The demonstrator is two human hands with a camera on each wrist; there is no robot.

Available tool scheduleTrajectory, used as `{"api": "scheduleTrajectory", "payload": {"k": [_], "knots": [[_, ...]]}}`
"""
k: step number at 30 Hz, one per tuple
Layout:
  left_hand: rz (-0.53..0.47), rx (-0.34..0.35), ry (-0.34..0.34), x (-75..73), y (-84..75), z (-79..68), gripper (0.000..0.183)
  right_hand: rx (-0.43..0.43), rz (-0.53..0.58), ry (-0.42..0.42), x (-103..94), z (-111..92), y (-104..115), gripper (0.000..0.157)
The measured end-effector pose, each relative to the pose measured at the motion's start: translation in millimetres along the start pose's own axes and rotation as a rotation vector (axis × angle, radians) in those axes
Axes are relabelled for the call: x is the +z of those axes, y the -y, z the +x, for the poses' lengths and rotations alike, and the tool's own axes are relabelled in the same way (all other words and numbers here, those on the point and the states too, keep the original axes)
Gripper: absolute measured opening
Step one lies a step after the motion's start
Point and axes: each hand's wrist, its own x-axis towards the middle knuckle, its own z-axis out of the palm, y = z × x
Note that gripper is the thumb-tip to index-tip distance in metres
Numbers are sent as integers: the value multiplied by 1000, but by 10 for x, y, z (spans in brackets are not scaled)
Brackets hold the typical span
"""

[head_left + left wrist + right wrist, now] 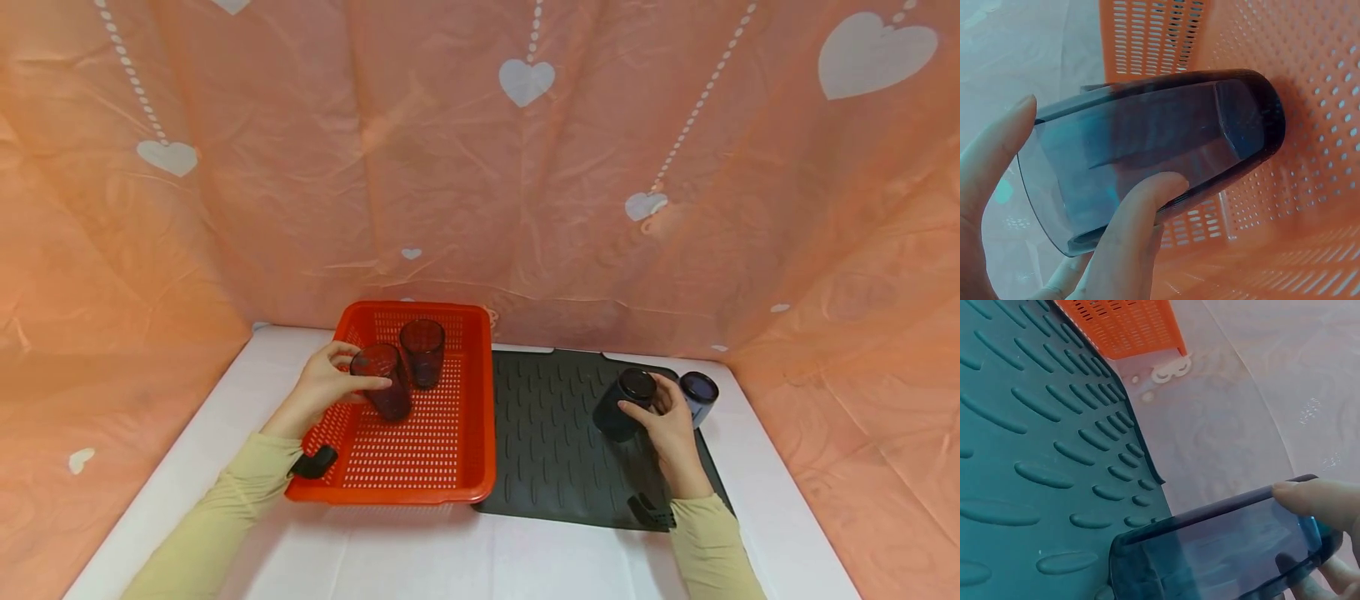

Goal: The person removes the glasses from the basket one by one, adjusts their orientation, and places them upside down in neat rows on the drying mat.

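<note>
My left hand (333, 385) grips a dark tinted glass (384, 392) around its upper part, over the orange-red basket (487, 417). In the left wrist view this glass (1147, 150) has its thick base toward the basket mesh and its rim by my hand. A second tinted glass (423, 354) stands behind it in the basket. On the right, my right hand (670, 425) pinches a dark blue glass (621, 410) near its thick base. That glass is turned bottom up and tilted, its mouth close over the dark mat (547, 450).
Just right of my right hand, another bluish glass (699, 398) is bottom up by the mat's right edge. The basket stands against the mat's left side on a white table (420, 550). An orange curtain with hearts (465, 192) encloses the back and sides.
</note>
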Motion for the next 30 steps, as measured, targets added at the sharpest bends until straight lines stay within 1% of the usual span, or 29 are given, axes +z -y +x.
{"api": "scheduleTrajectory", "payload": {"k": [2,10,17,22,25,30], "knots": [[-27,-7,-2,2,-18,-17,70,5,-7,-1,-1,-2,4,77],[-75,-20,10,33,-136,-100,69,15,-20,6,-10,-5,30,76],[-195,-15,20,68,-216,-137,60,14,-16,12,-17,4,52,75],[-263,-2,18,91,-250,-163,58,23,-34,12,-21,1,66,73],[-314,1,1,114,-254,-172,57,21,-41,11,-20,-7,78,73],[-390,-14,-42,185,-262,-191,54,19,-44,23,-24,-15,92,73]]}}
